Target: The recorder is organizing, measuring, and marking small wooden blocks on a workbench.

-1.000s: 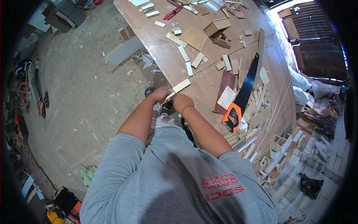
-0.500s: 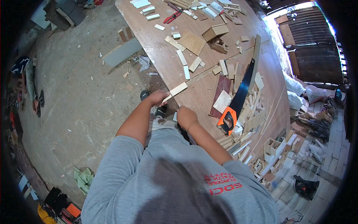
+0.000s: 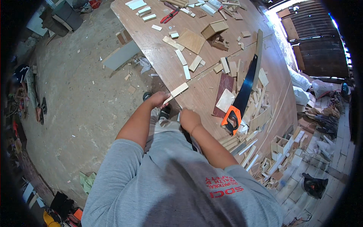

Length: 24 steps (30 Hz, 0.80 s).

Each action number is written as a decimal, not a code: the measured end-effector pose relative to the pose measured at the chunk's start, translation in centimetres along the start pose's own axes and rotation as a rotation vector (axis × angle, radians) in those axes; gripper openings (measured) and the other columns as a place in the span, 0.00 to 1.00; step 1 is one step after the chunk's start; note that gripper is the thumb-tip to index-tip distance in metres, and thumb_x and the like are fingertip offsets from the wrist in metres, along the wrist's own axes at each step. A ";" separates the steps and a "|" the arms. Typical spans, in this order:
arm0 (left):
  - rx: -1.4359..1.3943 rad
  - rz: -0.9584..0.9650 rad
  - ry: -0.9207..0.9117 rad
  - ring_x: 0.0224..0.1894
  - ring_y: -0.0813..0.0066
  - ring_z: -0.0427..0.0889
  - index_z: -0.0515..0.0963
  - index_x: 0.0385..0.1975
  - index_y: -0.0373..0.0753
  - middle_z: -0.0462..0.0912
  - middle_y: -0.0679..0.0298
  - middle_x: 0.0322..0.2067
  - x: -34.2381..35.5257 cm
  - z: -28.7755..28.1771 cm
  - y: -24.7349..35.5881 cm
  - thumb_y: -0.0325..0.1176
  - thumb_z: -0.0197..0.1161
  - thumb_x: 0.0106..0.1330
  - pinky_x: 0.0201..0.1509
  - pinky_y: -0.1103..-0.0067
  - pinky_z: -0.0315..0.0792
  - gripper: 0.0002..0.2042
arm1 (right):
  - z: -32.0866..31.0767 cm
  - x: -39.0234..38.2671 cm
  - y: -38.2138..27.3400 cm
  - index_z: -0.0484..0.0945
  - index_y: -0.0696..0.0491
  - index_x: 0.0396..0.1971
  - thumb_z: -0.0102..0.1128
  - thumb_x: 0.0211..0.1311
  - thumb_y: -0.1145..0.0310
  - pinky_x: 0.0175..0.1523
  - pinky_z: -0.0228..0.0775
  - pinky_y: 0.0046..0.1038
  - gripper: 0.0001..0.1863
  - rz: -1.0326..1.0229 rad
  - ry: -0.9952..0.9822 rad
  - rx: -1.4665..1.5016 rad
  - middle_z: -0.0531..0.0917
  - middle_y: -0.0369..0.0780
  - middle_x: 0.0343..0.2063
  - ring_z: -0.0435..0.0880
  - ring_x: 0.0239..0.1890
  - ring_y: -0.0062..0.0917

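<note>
My left hand point(image 3: 159, 99) is closed around the near end of a short pale wood strip point(image 3: 179, 90). The strip's far end rests on the corner edge of the wooden table point(image 3: 206, 90). Just right of it, below the table edge, my right hand point(image 3: 190, 119) is in a fist. Something thin pokes out from its top toward the strip, but too little shows to name it. To the right of that hand, a handsaw point(image 3: 244, 90) with a dark blade and orange-and-black handle lies on the table among wood offcuts.
A dark red board point(image 3: 223, 92) with a pale block lies left of the saw. Red-handled pliers point(image 3: 170, 16), a small wooden box point(image 3: 214, 28) and several wood pieces sit farther up the table. Scraps cover the floor at the right. Another person's leg point(image 3: 32, 89) shows at far left.
My view has shifted slightly, so the table and saw appear a little left and higher. Both hands keep nearly the same place and grip, with the strip still at the table corner.
</note>
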State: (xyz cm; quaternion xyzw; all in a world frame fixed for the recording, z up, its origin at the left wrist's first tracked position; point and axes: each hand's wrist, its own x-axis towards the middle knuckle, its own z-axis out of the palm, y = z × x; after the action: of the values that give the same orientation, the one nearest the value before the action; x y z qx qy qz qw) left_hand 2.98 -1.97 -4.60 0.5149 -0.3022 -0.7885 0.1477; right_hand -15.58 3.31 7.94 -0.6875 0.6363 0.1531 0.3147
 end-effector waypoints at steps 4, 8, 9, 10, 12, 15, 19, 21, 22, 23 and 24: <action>0.056 0.038 -0.072 0.12 0.79 0.70 0.71 0.31 0.38 0.75 0.65 0.17 1.0 0.3 0.6 0.45 0.52 0.66 0.14 0.81 0.65 0.15 | 0.8 4.9 -0.4 0.77 0.58 0.31 0.44 0.63 0.60 0.41 0.73 0.43 0.17 -0.056 0.047 0.033 0.82 0.51 0.30 0.82 0.35 0.46; -0.004 0.011 -0.036 0.12 0.79 0.69 0.72 0.29 0.37 0.75 0.65 0.16 -0.6 0.1 0.6 0.46 0.52 0.66 0.14 0.81 0.64 0.16 | -1.3 -2.3 0.1 0.76 0.59 0.32 0.44 0.63 0.61 0.41 0.72 0.44 0.17 -0.091 0.000 -0.010 0.82 0.52 0.30 0.81 0.35 0.47; -0.039 -0.001 -0.030 0.12 0.79 0.70 0.73 0.27 0.37 0.74 0.65 0.15 -0.8 0.5 0.4 0.46 0.52 0.66 0.14 0.80 0.64 0.16 | -1.1 -3.7 0.9 0.76 0.59 0.32 0.44 0.63 0.60 0.41 0.72 0.44 0.17 -0.060 -0.012 -0.011 0.82 0.52 0.30 0.81 0.35 0.47; -0.041 0.001 -0.027 0.12 0.79 0.70 0.73 0.27 0.37 0.74 0.65 0.15 -0.7 0.4 0.6 0.46 0.52 0.66 0.14 0.80 0.64 0.16 | -1.1 -3.3 0.9 0.76 0.59 0.32 0.44 0.63 0.60 0.41 0.72 0.44 0.17 -0.064 -0.012 -0.013 0.82 0.52 0.30 0.81 0.35 0.47; -0.025 0.015 -0.004 0.12 0.78 0.69 0.72 0.26 0.36 0.74 0.65 0.16 -0.7 0.5 0.7 0.46 0.52 0.66 0.14 0.80 0.64 0.17 | -1.0 -2.5 0.6 0.77 0.58 0.32 0.45 0.63 0.60 0.42 0.72 0.44 0.16 -0.055 0.003 0.014 0.81 0.53 0.30 0.81 0.35 0.47; 0.021 0.042 -0.030 0.12 0.78 0.69 0.72 0.25 0.36 0.75 0.65 0.16 0.4 0.5 0.7 0.46 0.52 0.66 0.15 0.80 0.64 0.18 | -1.0 3.5 -1.8 0.76 0.58 0.33 0.45 0.62 0.62 0.42 0.72 0.44 0.15 -0.059 0.027 0.028 0.81 0.53 0.29 0.82 0.35 0.47; 0.006 0.065 -0.066 0.12 0.78 0.70 0.72 0.26 0.36 0.75 0.64 0.17 0.2 0.1 0.0 0.46 0.51 0.67 0.15 0.80 0.65 0.18 | -1.2 -0.3 -0.4 0.77 0.57 0.32 0.45 0.62 0.62 0.42 0.72 0.44 0.15 -0.056 -0.034 -0.007 0.82 0.52 0.30 0.82 0.36 0.45; 0.022 0.048 -0.037 0.12 0.78 0.70 0.72 0.26 0.36 0.75 0.64 0.17 -0.8 0.4 0.1 0.47 0.51 0.67 0.15 0.80 0.65 0.18 | -1.1 -3.2 0.7 0.78 0.57 0.32 0.45 0.62 0.62 0.43 0.72 0.44 0.15 -0.067 0.015 0.000 0.82 0.51 0.31 0.82 0.36 0.43; 0.032 0.023 -0.015 0.12 0.78 0.70 0.72 0.26 0.36 0.75 0.64 0.17 -1.1 0.7 0.4 0.47 0.51 0.67 0.15 0.79 0.65 0.18 | -1.4 -3.7 0.7 0.78 0.57 0.32 0.45 0.62 0.62 0.43 0.72 0.44 0.15 -0.038 -0.017 0.001 0.82 0.51 0.31 0.82 0.37 0.43; 0.057 0.023 0.010 0.12 0.78 0.70 0.72 0.27 0.36 0.75 0.64 0.18 -1.0 0.7 1.1 0.46 0.50 0.67 0.15 0.80 0.65 0.17 | -1.6 -3.8 0.7 0.78 0.57 0.32 0.45 0.62 0.62 0.43 0.72 0.44 0.15 -0.010 -0.051 0.001 0.82 0.51 0.32 0.82 0.37 0.43; 0.060 0.023 0.006 0.12 0.78 0.70 0.72 0.27 0.36 0.75 0.64 0.18 -1.5 0.9 1.4 0.46 0.50 0.67 0.15 0.80 0.65 0.17 | -1.4 -2.5 0.3 0.78 0.57 0.32 0.45 0.62 0.62 0.43 0.72 0.44 0.15 -0.005 -0.048 0.003 0.82 0.51 0.32 0.82 0.37 0.43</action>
State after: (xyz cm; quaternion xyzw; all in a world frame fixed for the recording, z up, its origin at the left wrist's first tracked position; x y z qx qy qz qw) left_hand 2.72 -1.95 -2.45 0.5178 -0.3314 -0.7758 0.1421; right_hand -16.45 4.36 10.46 -0.6849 0.6269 0.1679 0.3313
